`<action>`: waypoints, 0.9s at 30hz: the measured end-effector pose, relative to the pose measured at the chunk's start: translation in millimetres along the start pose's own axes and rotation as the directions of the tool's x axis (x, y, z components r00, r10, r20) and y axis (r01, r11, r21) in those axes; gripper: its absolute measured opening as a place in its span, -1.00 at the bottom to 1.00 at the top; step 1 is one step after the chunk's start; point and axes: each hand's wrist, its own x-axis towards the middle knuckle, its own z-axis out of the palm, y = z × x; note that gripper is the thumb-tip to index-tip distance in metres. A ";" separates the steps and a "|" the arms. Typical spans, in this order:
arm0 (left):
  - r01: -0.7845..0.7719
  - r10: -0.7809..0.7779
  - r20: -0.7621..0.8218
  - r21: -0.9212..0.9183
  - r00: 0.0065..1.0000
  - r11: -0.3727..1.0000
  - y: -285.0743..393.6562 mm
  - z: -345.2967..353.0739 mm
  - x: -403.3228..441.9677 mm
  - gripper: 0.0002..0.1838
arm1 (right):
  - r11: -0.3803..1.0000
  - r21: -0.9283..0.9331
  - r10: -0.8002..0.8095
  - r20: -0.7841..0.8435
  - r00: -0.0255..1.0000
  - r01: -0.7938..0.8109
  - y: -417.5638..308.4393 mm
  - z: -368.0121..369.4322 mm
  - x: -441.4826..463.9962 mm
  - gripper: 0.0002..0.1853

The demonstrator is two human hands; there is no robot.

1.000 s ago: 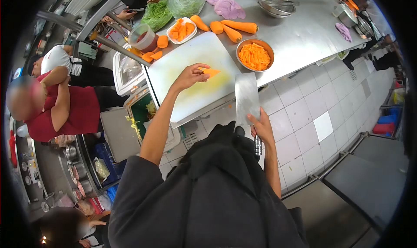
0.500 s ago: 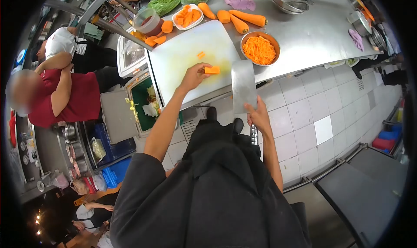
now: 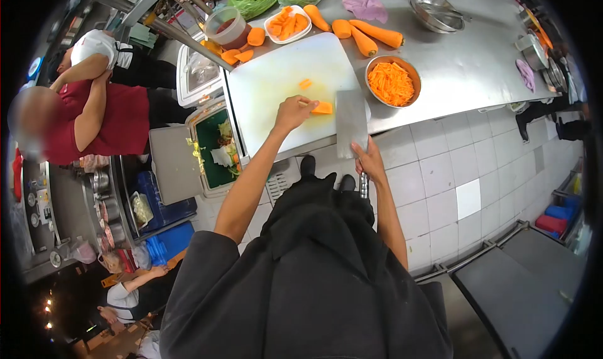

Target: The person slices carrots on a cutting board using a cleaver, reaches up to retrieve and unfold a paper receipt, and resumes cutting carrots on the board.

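Note:
My left hand rests on the white cutting board, its fingers closed at the left end of a block of carrot. Wrapped round the handle of a broad cleaver is my right hand. The blade lies just right of the carrot block, over the board's right front corner, and a gap seems to remain between them. A small cut carrot piece lies farther back on the board. Shredded carrot fills a metal bowl to the right.
Whole carrots, a white dish of carrot pieces and a plastic tub stand behind the board. A scrap bin is at its left. Metal bowls sit farther back. A person in red stands left.
The view has shifted, so the counter appears farther right. Relative to the board, the cleaver has moved left, closer to the carrot block. My left hand stays at the block.

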 end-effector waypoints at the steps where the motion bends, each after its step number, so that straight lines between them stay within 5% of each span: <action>1: -0.031 0.030 0.008 0.120 1.000 0.992 2.5 0.6 -2.7 -0.49 | 1.000 0.005 0.004 -0.002 1.000 -0.004 4.8 -0.8 0.0 -0.54; 5: -0.031 0.024 0.038 0.198 0.999 0.980 -0.5 0.4 8.5 -0.57 | 1.000 0.028 -0.008 0.019 1.000 0.008 14.7 -5.8 1.0 -0.57; 10: -0.178 0.270 -0.229 0.354 0.935 0.918 -9.6 -13.2 44.2 -0.62 | 0.999 0.051 0.004 0.027 1.000 -0.005 22.0 -9.7 -0.5 -0.56; 27: -0.195 0.319 -0.137 0.555 0.938 0.809 -25.1 -27.6 44.1 -0.89 | 0.998 0.052 0.024 -0.014 1.000 -0.023 23.6 -3.8 -4.5 -0.54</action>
